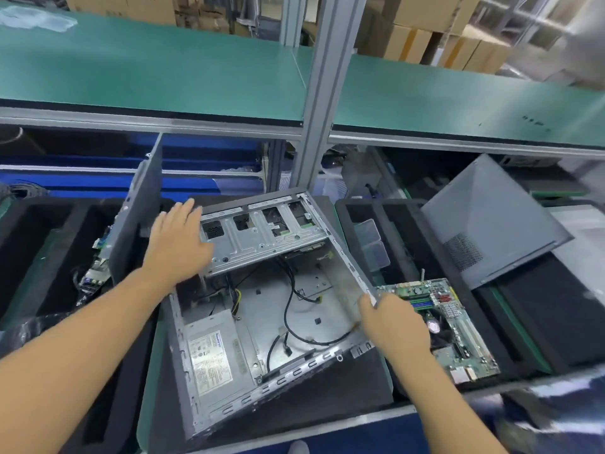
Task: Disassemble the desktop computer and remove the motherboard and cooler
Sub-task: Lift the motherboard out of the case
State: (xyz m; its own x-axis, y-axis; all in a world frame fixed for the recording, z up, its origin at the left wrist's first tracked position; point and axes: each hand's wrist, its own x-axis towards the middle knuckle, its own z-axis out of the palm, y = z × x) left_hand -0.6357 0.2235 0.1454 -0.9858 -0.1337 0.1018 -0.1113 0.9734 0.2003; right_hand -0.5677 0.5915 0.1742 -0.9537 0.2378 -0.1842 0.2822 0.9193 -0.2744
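Observation:
An open grey computer case (262, 309) lies tilted on a dark foam mat at the bench's middle. Inside it I see a power supply (212, 358), loose black cables (294, 309) and a bare floor panel. My left hand (178, 242) rests flat, fingers spread, on the drive cage (262, 234) at the case's far left corner. My right hand (393, 326) grips the case's right side rail. A green motherboard (448, 322) lies outside the case to the right, on black foam. No cooler can be made out.
A grey side panel (491, 221) leans at the right. Another panel (137, 217) stands upright at the left, with a second circuit board (96, 270) beside it. Black foam trays (49, 257) flank the case. A green shelf (163, 70) and an aluminium post (320, 93) rise behind.

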